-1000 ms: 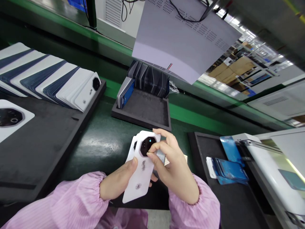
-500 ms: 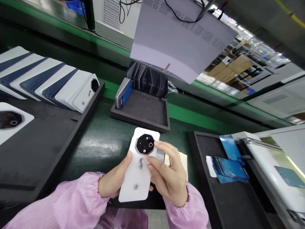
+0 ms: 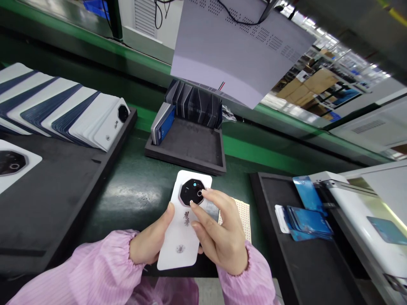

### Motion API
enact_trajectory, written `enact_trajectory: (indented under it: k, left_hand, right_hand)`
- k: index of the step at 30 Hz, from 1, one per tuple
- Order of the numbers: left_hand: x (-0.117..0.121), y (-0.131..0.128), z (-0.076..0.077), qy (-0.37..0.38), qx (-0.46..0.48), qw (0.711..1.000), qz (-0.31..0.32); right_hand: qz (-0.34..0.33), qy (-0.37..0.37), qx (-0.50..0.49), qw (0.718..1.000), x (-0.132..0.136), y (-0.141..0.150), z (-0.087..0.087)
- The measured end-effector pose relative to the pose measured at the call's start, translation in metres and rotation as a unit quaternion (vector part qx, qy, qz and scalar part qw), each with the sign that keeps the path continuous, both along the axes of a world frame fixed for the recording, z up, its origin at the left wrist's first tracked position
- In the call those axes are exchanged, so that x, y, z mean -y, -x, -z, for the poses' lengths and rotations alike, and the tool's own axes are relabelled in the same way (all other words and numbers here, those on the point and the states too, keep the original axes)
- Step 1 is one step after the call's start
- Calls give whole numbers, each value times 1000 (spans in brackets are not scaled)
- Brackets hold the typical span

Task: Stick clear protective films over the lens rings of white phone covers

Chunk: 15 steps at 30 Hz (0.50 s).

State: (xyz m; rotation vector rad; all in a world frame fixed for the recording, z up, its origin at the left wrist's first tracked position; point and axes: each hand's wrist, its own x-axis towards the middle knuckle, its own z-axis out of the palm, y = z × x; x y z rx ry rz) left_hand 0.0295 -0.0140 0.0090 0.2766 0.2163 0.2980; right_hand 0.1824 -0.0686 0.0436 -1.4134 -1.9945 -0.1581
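Observation:
A white phone back panel (image 3: 176, 228) with a dark octagonal camera patch (image 3: 186, 192), dark lettering and a small round emblem tilts toward me above the bench front. My left hand (image 3: 148, 245) is closed on the panel, thumb along its left edge and the other fingers hidden beneath. Over its right side is my right hand (image 3: 224, 237), fingers apart, with one fingertip at the right of the camera patch and another at its lower edge. A pale sheet with rows of small dots (image 3: 244, 216) lies partly behind the right hand.
On the left, a dark tray (image 3: 63, 182) bears leaning stacks of white and dark-blue panels (image 3: 92, 114). A smaller black tray (image 3: 200, 144) at centre back holds upright dark cards and a blue stack. To the right, blue film-covered pieces (image 3: 308, 220) lie in another tray (image 3: 305, 267) beside a white machine (image 3: 375, 224).
The right fingertips have shifted slightly down and left over the camera patch, covering the red dot seen there earlier. The left hand keeps its hold; the whole view has moved slightly.

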Motion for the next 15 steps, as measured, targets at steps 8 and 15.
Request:
enact_trajectory:
  k: [8,15]
  left_hand:
    - [2,3,8,-16,-37,999,6]
    - [-2,2,9,-58,-31,998,25]
  right_hand:
    - [3,0,-1,1000,0,2,0]
    - [11,-3,-91,996,9,-8,0]
